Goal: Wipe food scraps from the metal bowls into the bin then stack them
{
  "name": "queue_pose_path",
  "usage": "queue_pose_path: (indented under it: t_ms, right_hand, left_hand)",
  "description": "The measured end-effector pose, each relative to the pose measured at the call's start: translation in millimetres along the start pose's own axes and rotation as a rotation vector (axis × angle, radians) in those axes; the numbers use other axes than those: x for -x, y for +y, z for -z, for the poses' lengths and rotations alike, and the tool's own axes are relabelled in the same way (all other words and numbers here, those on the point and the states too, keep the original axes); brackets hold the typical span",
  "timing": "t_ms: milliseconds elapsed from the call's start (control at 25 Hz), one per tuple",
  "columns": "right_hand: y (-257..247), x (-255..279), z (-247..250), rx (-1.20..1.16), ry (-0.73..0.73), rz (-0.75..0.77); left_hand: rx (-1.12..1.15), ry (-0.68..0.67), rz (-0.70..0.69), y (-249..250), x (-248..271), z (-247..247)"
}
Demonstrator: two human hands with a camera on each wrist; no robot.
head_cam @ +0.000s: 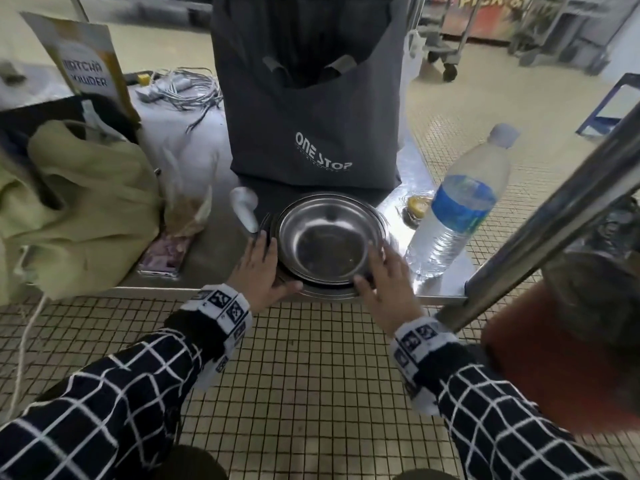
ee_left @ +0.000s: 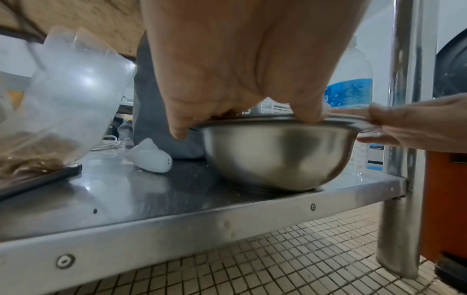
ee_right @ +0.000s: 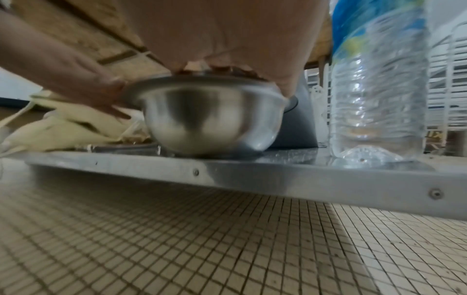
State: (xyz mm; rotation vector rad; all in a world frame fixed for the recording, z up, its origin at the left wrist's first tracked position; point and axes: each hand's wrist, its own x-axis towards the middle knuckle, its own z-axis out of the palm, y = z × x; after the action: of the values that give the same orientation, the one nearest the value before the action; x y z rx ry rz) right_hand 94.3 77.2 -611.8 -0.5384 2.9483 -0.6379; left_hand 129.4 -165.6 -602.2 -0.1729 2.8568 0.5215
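— Where are the bowls, and how do they handle?

— The metal bowls sit nested on the steel shelf, right in front of the grey tote bag, close to the shelf's front edge; the water bottle stands just to the right of the bag, beside the stack; thin steel, so I judge them light and stiff, but smooth and likely slippery on the sides; the rolled rim is the sensible place to take hold, one side each, so the stack lifts level.

— And your fingers?

— My left hand is on the stack's left rim, fingers bent down over the lip with the thumb low on the near edge; my right hand does the same on the right rim, fingers curled over the edge; both grip the rim, not the wall; how many bowls are nested I cannot tell; the top one looks clean inside.
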Motion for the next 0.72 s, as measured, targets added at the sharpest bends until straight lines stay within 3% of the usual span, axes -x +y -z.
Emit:
queue_pose_path:
  t_ms: [120, 360, 560, 720]
  right_hand:
    - [7, 6, -19, 0.135, -0.073, 0.107]
    - [16, -18, -23, 0.161, -0.015, 0.101]
    - [18, -42, -20, 0.107, 0.027, 0.030]
    - [16, -62, -13, 0.094, -0.075, -0.038]
  left_hand:
    - [-0.024, -0.057, -0.041, -1, 1, -8]
    - [-0.046, -0.022, -0.020, -2, -8, -5]
    - [-0.042, 0.048, 0.008, 2, -33, 10]
    - [-0.083, 0.027, 0.010, 3, -47, 18]
